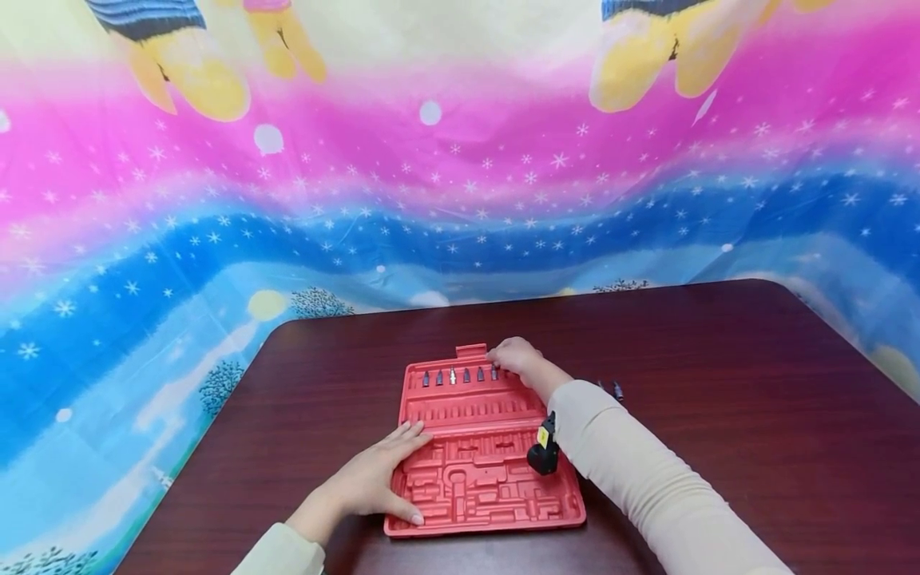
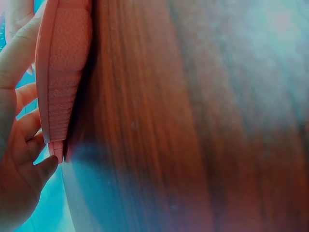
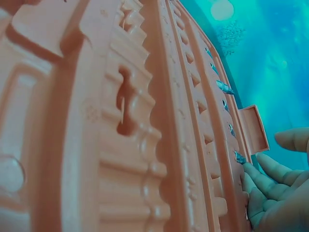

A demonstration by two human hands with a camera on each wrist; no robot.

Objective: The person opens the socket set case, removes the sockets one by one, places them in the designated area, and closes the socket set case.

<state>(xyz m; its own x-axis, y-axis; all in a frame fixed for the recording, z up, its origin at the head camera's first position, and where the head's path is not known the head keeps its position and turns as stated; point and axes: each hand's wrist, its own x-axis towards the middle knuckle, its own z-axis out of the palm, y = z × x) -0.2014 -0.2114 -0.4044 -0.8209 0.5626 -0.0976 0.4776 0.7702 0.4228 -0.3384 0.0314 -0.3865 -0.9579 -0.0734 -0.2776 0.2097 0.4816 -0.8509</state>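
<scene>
A red moulded case [image 1: 489, 473] lies unfolded on the table, with several metal bits [image 1: 466, 375] standing in a row in its far half. My left hand [image 1: 366, 483] rests on the case's left edge, fingers spread and thumb over the near part; the left wrist view shows the hand [image 2: 19, 162] beside the case's side wall [image 2: 67, 63]. At the right end of the row is my right hand [image 1: 519, 358]. In the right wrist view the fingertips of this hand [image 3: 282, 193] touch the case edge beside the last bit [image 3: 240, 157], with the thumb apart.
Loose dark bits [image 1: 618, 390] lie on the brown table [image 1: 719, 383] to the right of the case, partly behind my right sleeve. A latch tab [image 1: 471, 350] sticks out from the case's far edge. A patterned cloth [image 1: 460, 160] hangs behind the table.
</scene>
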